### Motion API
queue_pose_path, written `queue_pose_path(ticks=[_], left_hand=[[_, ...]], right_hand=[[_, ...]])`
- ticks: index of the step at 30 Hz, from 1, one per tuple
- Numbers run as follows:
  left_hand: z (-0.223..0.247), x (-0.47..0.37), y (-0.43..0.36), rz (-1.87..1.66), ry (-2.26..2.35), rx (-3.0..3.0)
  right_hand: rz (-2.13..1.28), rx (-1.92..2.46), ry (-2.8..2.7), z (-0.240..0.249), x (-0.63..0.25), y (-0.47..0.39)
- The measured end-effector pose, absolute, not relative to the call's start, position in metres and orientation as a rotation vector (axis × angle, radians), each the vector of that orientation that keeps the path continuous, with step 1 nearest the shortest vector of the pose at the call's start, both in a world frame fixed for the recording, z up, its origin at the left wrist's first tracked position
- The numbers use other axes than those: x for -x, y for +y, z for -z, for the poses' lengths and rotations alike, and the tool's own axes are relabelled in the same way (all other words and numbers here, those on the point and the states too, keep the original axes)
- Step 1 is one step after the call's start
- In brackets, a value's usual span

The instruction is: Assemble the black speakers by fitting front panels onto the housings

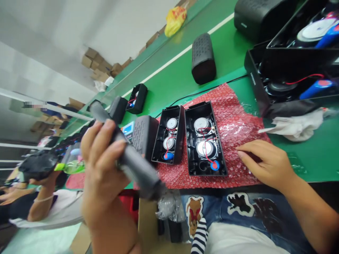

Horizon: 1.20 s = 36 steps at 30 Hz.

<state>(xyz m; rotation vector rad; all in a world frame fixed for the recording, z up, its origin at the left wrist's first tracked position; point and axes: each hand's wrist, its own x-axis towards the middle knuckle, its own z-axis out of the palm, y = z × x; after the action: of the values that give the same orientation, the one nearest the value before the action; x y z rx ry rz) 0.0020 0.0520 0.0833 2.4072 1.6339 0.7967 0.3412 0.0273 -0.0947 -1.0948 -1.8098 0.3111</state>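
Note:
Raised at the left, my left hand (103, 165) wraps round a long dark grey bar-shaped part (135, 162), blurred by motion so its exact kind is unclear. My right hand (267, 164) is low over the red bubble wrap (235, 116), thumb and index tips brought together; whether anything is between them cannot be made out. Between the hands, an open black speaker housing (188, 151) lies on the wrap, showing two round drivers, red wires and a blue cylinder (215, 165). A similar smaller-looking open housing (180, 141) sits against its left side.
A closed black speaker (203, 58) stands on the green bench (164, 84). Stacked open housings (254, 81) and a crumpled white cloth (296, 123) are at the right. A perforated speaker shell (145, 134) is at the left. Farther left, a co-worker's arm (43, 201) holds a dark part.

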Motion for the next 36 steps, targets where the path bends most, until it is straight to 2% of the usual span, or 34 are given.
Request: queue_pose_path(ticks=[2, 5, 11, 13, 17, 24, 30, 36], left_hand=[[-0.083, -0.003, 0.061, -0.629, 1.535, -2.686], [-0.075, -0.008, 0.083, -0.165, 1.401, -3.029], [-0.055, -0.017, 0.11, 0.286, 1.446, -2.887], [-0.051, -0.026, 0.109, 0.237, 1.631, -2.744], [-0.039, -0.054, 0.107, -0.123, 2.034, -2.361], [-0.018, -0.065, 0.13, -0.1, 2.037, -2.01], [-0.034, -0.048, 0.12, -0.206, 2.064, -2.037], [-0.014, -0.049, 0.115, -0.292, 2.056, -2.113]], right_hand=[[-0.294, 1.109, -1.803, 0.094, -0.34, 0.028], [-0.258, 1.112, -1.802, 0.095, -0.34, 0.028], [-0.259, 1.142, -1.752, 0.099, -0.34, 0.027], [-0.258, 1.138, -1.756, 0.1, -0.34, 0.027], [-0.248, 1.128, -1.798, 0.1, -0.339, 0.027], [-0.276, 1.112, -1.838, 0.103, -0.341, 0.027], [-0.301, 1.109, -1.861, 0.105, -0.341, 0.027], [-0.303, 1.125, -1.881, 0.104, -0.341, 0.027]])
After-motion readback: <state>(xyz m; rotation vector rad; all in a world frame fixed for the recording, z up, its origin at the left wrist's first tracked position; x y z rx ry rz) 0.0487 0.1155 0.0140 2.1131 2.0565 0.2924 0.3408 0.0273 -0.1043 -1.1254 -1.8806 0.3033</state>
